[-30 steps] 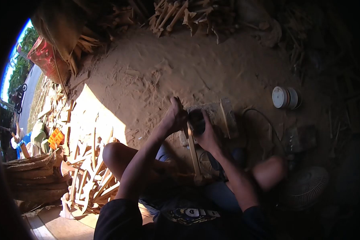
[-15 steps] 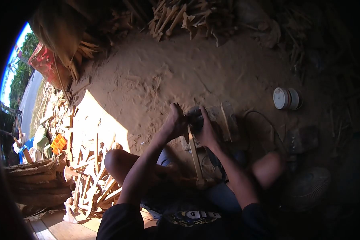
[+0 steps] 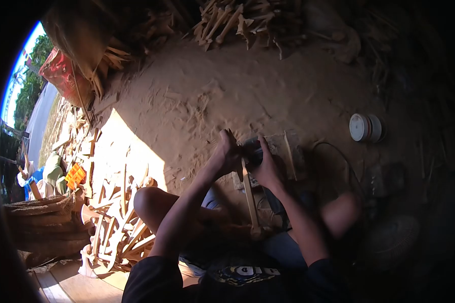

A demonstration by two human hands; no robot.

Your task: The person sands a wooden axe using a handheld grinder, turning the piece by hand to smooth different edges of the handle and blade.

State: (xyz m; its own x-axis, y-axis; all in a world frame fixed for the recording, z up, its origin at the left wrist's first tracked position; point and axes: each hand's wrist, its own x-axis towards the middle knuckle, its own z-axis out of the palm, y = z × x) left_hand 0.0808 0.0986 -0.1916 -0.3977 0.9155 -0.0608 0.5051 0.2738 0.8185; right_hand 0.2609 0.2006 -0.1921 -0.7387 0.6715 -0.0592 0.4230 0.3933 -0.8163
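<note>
A long pale wooden piece [image 3: 249, 196] runs from between my hands down toward my lap. My left hand [image 3: 228, 153] is closed round its upper end. My right hand [image 3: 267, 167] is wrapped round a dark, rounded tool [image 3: 253, 149], which touches or nearly touches the wood beside my left fingers. The tool's working face is hidden. Just beyond my right hand lies a worn block [image 3: 299, 151] with a thin wooden strip [image 3: 289, 154] on it.
Wooden pieces are heaped in sunlight [image 3: 117, 232] at the left, and more are piled [image 3: 222, 22] at the top. A white tub [image 3: 359, 127] stands at the right, near a dark cable [image 3: 341, 152]. A brown sack [image 3: 45, 230] and a red sack [image 3: 65, 76] are at the left.
The dark tool has tilted and shifted slightly along the wood with my right hand. My left hand keeps its hold. The whole view has moved a little.
</note>
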